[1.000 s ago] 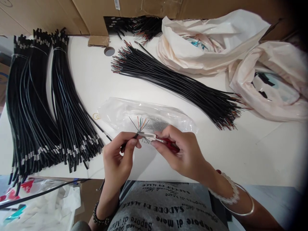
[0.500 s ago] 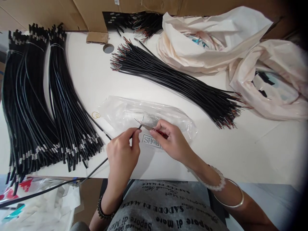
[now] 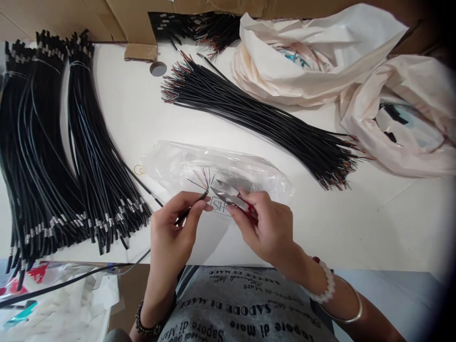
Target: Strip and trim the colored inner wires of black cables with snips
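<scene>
My left hand (image 3: 180, 221) pinches a black cable (image 3: 190, 209) near its stripped end, where thin inner wires (image 3: 204, 176) fan out upward in several colours. Red-handled scissors or snips (image 3: 231, 195) are in my right hand (image 3: 267, 221), fingers closed round the handles. Their blades stand apart, with the tips just right of the bared wires. Whether a blade touches a wire I cannot tell. Beneath both hands lies a clear plastic bag (image 3: 167, 159) with printed letters on it. The rest of the held cable is partly hidden behind my left hand.
Bundles of black cables (image 3: 96, 156) lie on the left of the white table (image 3: 374, 228). Another bundle with bared ends (image 3: 256, 118) lies across the back middle. Pale bags (image 3: 342, 52) stand at the right rear, and a cardboard box (image 3: 107, 21) lines the back.
The snips have opened and drawn slightly away to the right of the wires. The bared wires are more spread out. My left hand has shifted a little left and down.
</scene>
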